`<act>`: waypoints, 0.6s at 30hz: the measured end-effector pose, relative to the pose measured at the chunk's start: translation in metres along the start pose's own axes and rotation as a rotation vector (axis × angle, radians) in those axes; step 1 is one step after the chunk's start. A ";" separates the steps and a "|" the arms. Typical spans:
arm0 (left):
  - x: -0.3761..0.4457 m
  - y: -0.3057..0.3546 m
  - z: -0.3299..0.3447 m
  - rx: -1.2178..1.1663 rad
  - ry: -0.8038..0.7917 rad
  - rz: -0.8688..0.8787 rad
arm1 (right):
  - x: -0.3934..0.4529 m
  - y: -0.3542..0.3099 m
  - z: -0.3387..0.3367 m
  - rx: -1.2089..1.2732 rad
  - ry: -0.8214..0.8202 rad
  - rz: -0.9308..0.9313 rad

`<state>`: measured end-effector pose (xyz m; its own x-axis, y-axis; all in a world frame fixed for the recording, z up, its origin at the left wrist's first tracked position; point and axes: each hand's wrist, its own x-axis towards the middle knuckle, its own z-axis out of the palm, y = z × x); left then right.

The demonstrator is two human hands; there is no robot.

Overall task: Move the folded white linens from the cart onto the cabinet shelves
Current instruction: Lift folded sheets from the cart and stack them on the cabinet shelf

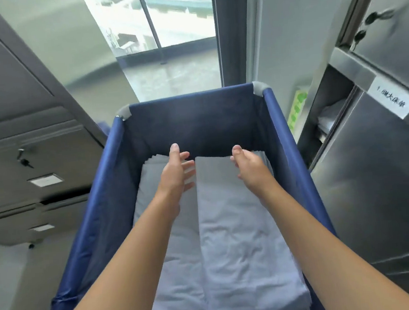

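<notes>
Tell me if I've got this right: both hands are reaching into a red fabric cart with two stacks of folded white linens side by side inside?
Not quite: the head view shows the cart is blue, not red. The rest holds: the left hand and right hand reach over two side-by-side stacks of folded white linens.

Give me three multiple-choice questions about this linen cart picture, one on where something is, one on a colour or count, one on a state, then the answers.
1. Where is the cabinet with the open door and the paper label?
A. to the person's right
B. to the person's left
C. behind the window

2. How many stacks of folded linens lie side by side in the cart?
A. one
B. two
C. four

3. What are the hands doing?
A. gripping a sheet
B. resting on the cart rim
C. held open above the linens

Answers:
1 A, the labelled cabinet stands right of the cart.
2 B, the folded linens form two stacks.
3 C, the left hand and right hand hold nothing.
</notes>
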<state>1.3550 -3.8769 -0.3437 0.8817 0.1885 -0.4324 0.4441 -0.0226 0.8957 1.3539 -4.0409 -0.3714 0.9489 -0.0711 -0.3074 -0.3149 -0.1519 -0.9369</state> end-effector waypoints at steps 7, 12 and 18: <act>-0.058 0.122 -0.034 -0.131 0.076 0.163 | -0.037 -0.137 0.005 0.085 -0.094 -0.177; -0.095 0.189 -0.058 -0.194 0.118 0.310 | -0.066 -0.217 0.004 0.091 -0.141 -0.383; -0.136 0.233 -0.078 -0.280 0.108 0.426 | -0.112 -0.280 0.004 0.153 -0.236 -0.493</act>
<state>1.3263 -3.8308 -0.0687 0.9470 0.3205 -0.0234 -0.0235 0.1416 0.9896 1.3358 -3.9867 -0.0747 0.9672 0.1971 0.1602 0.1564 0.0349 -0.9871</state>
